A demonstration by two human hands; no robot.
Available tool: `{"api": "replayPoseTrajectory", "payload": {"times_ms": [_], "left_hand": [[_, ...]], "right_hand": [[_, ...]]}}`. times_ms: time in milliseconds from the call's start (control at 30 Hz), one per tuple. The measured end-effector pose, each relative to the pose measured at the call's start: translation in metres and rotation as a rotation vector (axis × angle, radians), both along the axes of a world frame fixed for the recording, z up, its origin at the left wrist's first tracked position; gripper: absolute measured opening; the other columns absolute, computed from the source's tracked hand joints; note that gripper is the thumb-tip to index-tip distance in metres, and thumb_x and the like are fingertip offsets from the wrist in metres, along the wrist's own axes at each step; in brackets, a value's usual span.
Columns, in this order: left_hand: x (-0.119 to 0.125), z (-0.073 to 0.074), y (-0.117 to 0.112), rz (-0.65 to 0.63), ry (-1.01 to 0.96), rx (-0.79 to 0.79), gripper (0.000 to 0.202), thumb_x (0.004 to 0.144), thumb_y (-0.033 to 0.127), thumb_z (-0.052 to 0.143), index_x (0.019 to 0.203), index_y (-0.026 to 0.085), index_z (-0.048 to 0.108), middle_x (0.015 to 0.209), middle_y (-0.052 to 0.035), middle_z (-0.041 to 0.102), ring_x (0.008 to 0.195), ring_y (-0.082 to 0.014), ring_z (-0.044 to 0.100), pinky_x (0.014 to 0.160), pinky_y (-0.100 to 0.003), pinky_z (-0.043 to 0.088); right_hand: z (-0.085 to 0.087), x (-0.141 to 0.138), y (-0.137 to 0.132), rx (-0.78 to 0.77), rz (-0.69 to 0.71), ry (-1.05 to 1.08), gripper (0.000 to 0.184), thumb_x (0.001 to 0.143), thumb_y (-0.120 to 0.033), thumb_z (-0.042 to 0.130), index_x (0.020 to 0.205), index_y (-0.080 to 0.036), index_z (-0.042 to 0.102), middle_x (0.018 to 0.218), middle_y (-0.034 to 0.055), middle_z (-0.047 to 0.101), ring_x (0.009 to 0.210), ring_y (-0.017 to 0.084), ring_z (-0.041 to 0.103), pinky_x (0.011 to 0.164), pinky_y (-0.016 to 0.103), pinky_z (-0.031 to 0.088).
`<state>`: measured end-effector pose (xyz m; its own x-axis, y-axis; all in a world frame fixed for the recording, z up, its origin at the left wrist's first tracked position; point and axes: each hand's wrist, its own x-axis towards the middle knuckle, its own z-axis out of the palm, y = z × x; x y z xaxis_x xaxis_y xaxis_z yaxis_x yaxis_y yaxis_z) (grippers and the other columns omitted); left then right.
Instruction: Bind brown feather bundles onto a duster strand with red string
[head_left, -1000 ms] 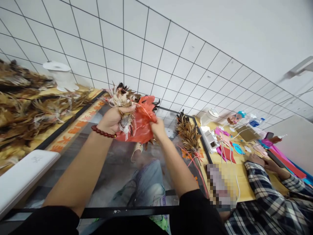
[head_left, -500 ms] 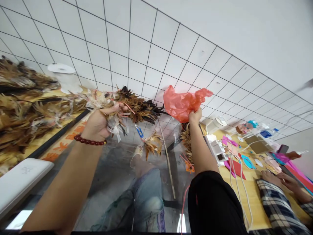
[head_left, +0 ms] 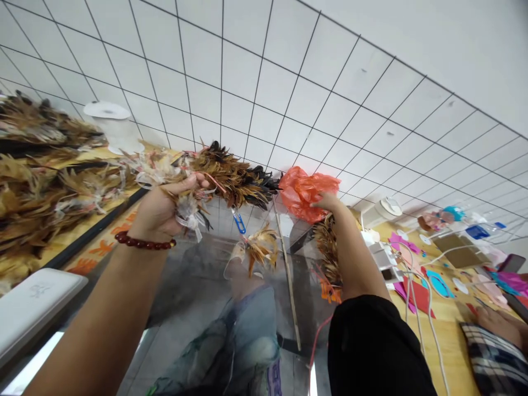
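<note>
My left hand [head_left: 163, 208], with a red bead bracelet at the wrist, is closed around a bundle of brown and black feathers [head_left: 231, 179] held up over a glass table. A blue clip and a small feather tuft [head_left: 259, 248] dangle below the bundle, beside a thin stick [head_left: 286, 275]. My right hand [head_left: 328, 202] is stretched forward to the right and rests on a crumpled red plastic bag [head_left: 303, 190] that lies against the tiled wall. Its fingers are mostly hidden behind the bag.
Piles of brown feathers [head_left: 37, 181] and a white spool [head_left: 113, 124] lie on the left. A white pad [head_left: 31, 305] sits at the near left. On the right, a wooden table [head_left: 449, 335] holds coloured paper, cables and white boxes; another person's plaid sleeve [head_left: 493, 357] rests there.
My right hand pulled the red bag off the feather bundle, raised it, then lowered it to the right against the wall. My left hand kept the feathers.
</note>
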<state>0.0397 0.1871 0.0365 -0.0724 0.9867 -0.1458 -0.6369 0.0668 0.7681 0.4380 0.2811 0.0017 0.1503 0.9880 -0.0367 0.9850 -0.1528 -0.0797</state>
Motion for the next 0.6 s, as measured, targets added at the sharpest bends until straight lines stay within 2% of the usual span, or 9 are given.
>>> {"api": "replayPoseTrajectory", "payload": {"times_ms": [100,167,233,300,400,467,533,600], "left_hand": [[0.001,-0.005,0.004,-0.007,-0.043,0.03,0.012,0.073,0.004,0.059,0.07,0.012,0.068,0.066,-0.0034,0.065,0.06,-0.0078,0.059,0.05,-0.013,0.05],[0.006,-0.012,0.005,-0.03,-0.04,0.027,0.008,0.074,0.006,0.06,0.071,0.01,0.067,0.065,-0.0037,0.064,0.059,-0.0075,0.059,0.051,-0.013,0.049],[0.016,-0.021,0.002,-0.093,0.011,0.011,0.006,0.073,0.007,0.061,0.072,0.009,0.067,0.064,-0.0032,0.064,0.055,-0.0068,0.056,0.049,-0.013,0.047],[0.028,-0.033,-0.003,-0.211,0.132,-0.019,0.005,0.071,0.008,0.064,0.074,0.01,0.066,0.066,-0.0028,0.065,0.056,-0.0069,0.056,0.053,-0.014,0.048],[0.042,-0.052,-0.015,-0.319,0.509,0.071,0.014,0.067,0.012,0.067,0.08,0.014,0.068,0.076,-0.0025,0.069,0.073,-0.0122,0.063,0.072,-0.021,0.052],[0.046,-0.062,-0.023,-0.398,0.92,0.206,0.021,0.067,0.017,0.068,0.088,0.016,0.07,0.086,-0.0039,0.071,0.088,-0.0186,0.064,0.081,-0.027,0.05],[0.045,-0.067,-0.031,-0.46,1.389,0.301,0.023,0.069,0.021,0.065,0.09,0.016,0.072,0.091,-0.0079,0.072,0.097,-0.0252,0.064,0.086,-0.031,0.048],[0.041,-0.068,-0.036,-0.5,1.75,0.366,0.027,0.07,0.023,0.062,0.094,0.015,0.072,0.097,-0.0124,0.071,0.101,-0.0299,0.063,0.088,-0.034,0.047]], "right_hand": [[0.041,-0.006,-0.036,0.141,0.063,0.036,0.055,0.072,-0.029,0.073,0.123,-0.012,0.061,0.12,0.0152,0.064,0.108,0.027,0.06,0.091,0.035,0.044],[0.054,-0.024,-0.079,0.233,0.126,0.065,0.046,0.078,-0.03,0.067,0.12,-0.013,0.063,0.118,0.0137,0.066,0.104,0.026,0.061,0.09,0.035,0.045],[0.05,-0.05,-0.128,0.213,0.207,0.114,0.033,0.082,-0.029,0.062,0.113,-0.017,0.068,0.109,0.0097,0.07,0.096,0.022,0.064,0.085,0.032,0.047],[0.032,-0.076,-0.174,0.124,0.273,0.153,0.025,0.084,-0.03,0.061,0.104,-0.019,0.071,0.101,0.0072,0.072,0.09,0.02,0.066,0.081,0.029,0.047],[-0.005,-0.106,-0.224,-0.002,0.297,0.161,0.019,0.083,-0.03,0.062,0.096,-0.021,0.073,0.094,0.0057,0.073,0.086,0.019,0.067,0.078,0.028,0.047],[-0.025,-0.115,-0.242,-0.043,0.279,0.173,0.018,0.083,-0.029,0.062,0.096,-0.021,0.073,0.094,0.0054,0.072,0.086,0.019,0.066,0.077,0.028,0.047],[-0.034,-0.118,-0.253,-0.034,0.253,0.195,0.018,0.083,-0.028,0.062,0.097,-0.021,0.072,0.095,0.0056,0.072,0.086,0.019,0.066,0.078,0.028,0.047],[-0.028,-0.118,-0.265,0.024,0.248,0.223,0.018,0.084,-0.027,0.061,0.098,-0.02,0.071,0.095,0.0063,0.07,0.085,0.019,0.065,0.079,0.03,0.047]]}}
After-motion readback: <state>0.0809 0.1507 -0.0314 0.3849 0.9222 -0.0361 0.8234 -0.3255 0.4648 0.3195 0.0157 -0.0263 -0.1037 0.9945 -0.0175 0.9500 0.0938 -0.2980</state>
